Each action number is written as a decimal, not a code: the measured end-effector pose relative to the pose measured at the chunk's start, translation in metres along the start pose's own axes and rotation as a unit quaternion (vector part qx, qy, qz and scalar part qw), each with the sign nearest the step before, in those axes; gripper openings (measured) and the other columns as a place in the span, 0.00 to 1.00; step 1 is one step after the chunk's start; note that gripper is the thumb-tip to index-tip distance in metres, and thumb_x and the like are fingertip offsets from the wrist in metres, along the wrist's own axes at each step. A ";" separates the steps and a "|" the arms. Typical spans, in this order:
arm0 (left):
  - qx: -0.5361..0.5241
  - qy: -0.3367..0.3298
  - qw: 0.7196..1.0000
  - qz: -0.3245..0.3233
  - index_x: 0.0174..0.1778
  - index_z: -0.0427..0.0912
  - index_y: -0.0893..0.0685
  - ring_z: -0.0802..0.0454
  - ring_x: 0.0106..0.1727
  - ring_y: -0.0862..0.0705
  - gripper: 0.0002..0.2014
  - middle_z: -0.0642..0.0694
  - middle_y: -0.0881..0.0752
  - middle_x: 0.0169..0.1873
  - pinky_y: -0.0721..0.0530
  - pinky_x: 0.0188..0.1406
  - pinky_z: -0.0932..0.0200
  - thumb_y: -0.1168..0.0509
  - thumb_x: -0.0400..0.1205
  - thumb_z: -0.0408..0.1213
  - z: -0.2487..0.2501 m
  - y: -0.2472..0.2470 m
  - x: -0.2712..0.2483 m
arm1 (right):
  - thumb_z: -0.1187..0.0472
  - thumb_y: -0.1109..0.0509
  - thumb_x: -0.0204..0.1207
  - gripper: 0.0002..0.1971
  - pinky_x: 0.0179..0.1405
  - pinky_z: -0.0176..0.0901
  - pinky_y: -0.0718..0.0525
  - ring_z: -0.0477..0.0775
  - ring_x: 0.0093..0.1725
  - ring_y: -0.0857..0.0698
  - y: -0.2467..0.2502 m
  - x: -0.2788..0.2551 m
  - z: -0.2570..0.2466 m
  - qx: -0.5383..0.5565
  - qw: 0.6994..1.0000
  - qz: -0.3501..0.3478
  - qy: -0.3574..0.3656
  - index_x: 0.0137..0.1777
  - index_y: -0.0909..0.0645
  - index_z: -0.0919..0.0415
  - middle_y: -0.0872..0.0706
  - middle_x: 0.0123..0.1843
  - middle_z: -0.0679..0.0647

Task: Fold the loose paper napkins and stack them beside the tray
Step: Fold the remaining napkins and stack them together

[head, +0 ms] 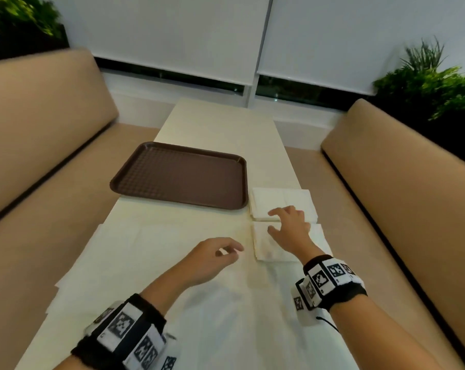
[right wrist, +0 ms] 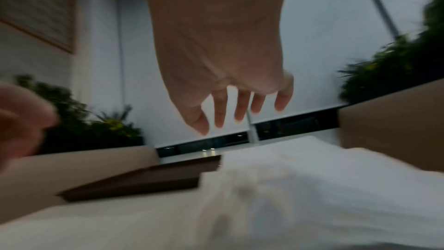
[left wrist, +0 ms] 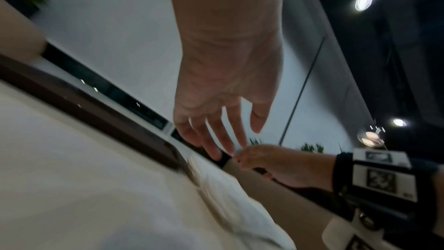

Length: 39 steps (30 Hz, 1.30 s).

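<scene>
A brown plastic tray with a matt, grid-textured surface sits on a smooth cream tabletop, beside soft, slightly crinkled white paper napkins and tan upholstered benches.

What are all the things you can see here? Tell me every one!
Tray: one, dark brown, nothing on it, on the far left part of the table.
Table: one, cream, running between the benches.
Folded napkins: one white pile right of the tray's near corner; a second white folded piece just nearer.
Loose napkins: white, spread flat on the near side of the table; number unclear.
Benches: two, tan, one on each side.
Plants: green, in the far left and right corners.
Blinds: two, white, over the window.
Left hand: above the loose napkins, fingers loosely curled, holding nothing.
Right hand: fingers spread over the folded napkins.
Wristbands: two, black with patterned tags.
</scene>
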State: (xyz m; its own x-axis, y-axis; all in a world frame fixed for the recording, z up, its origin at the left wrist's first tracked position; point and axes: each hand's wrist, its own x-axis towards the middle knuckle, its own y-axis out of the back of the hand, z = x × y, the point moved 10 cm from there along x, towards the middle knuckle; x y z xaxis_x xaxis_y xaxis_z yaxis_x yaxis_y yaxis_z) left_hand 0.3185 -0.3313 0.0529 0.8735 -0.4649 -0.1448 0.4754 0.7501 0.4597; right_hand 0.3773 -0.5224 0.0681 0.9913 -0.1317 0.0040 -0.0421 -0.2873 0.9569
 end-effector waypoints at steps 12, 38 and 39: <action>-0.119 0.133 0.957 0.227 0.41 0.63 0.10 0.56 0.41 0.16 0.19 0.57 0.11 0.44 0.23 0.42 0.73 0.32 0.78 0.29 -0.150 0.104 -0.265 | 0.31 0.32 0.70 0.43 0.70 0.60 0.32 0.61 0.74 0.32 -0.140 0.000 -0.189 -0.038 0.969 -0.205 0.129 0.76 0.34 0.60 0.30 0.75 0.57; -0.141 0.037 0.933 0.329 0.61 0.74 0.21 0.75 0.64 0.23 0.26 0.72 0.20 0.62 0.26 0.65 0.64 0.26 0.66 0.64 -0.098 0.170 -0.264 | 0.45 0.33 0.78 0.03 0.67 0.57 0.25 0.42 0.54 0.18 -0.014 -0.049 -0.265 0.093 0.907 -0.180 0.370 0.43 0.22 0.38 0.17 0.47 0.36; -0.142 0.017 0.932 0.333 0.64 0.75 0.26 0.76 0.67 0.26 0.28 0.74 0.23 0.64 0.29 0.67 0.63 0.25 0.69 0.57 -0.082 0.173 -0.248 | 0.48 0.32 0.78 0.04 0.62 0.51 0.21 0.41 0.49 0.17 0.003 -0.060 -0.270 0.121 0.896 -0.181 0.387 0.42 0.22 0.40 0.16 0.44 0.38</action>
State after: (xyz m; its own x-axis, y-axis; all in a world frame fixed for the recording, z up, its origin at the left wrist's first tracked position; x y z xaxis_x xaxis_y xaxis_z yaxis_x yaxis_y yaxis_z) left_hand 0.1926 -0.0475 0.0963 0.9853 0.1599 0.0594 -0.1689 0.9633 0.2085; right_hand 0.3515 -0.2591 0.1491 0.7305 0.6829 -0.0045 0.3672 -0.3873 0.8457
